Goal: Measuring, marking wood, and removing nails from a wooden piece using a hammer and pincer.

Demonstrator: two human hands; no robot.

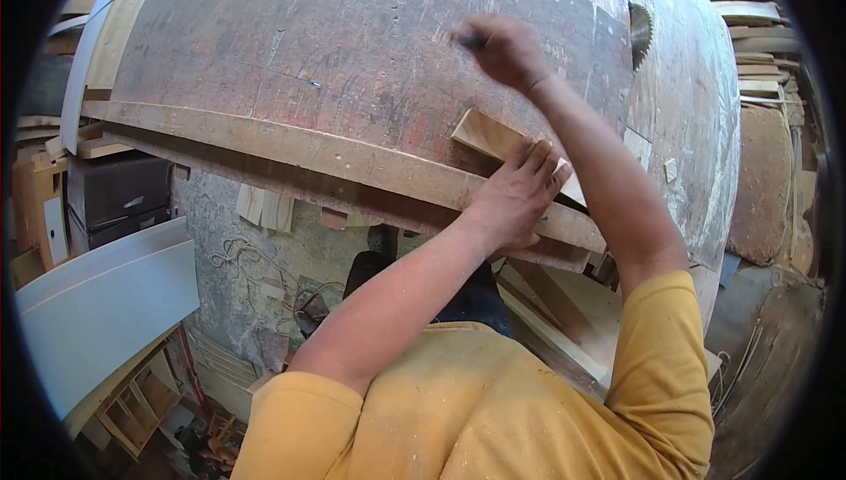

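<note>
A short pale wooden block point(487, 135) lies at the near edge of the worn wooden workbench point(352, 31). My left hand point(520, 185) is closed over its right part, fingers across the top, hiding much of it. Farther out, above the bench, my right hand point(504, 50) makes a fist around a small dark object point(469, 41). Only its rounded end shows, so its kind is unclear. A white piece point(573, 185) peeks out beside my left fingers.
A toothed circular saw blade point(641, 37) stands up from the bench at the right. A small blue-tipped item point(315, 84) lies on the bench top. Pale panels point(115, 295) lean at the lower left, and boards point(749, 13) are stacked at the far right.
</note>
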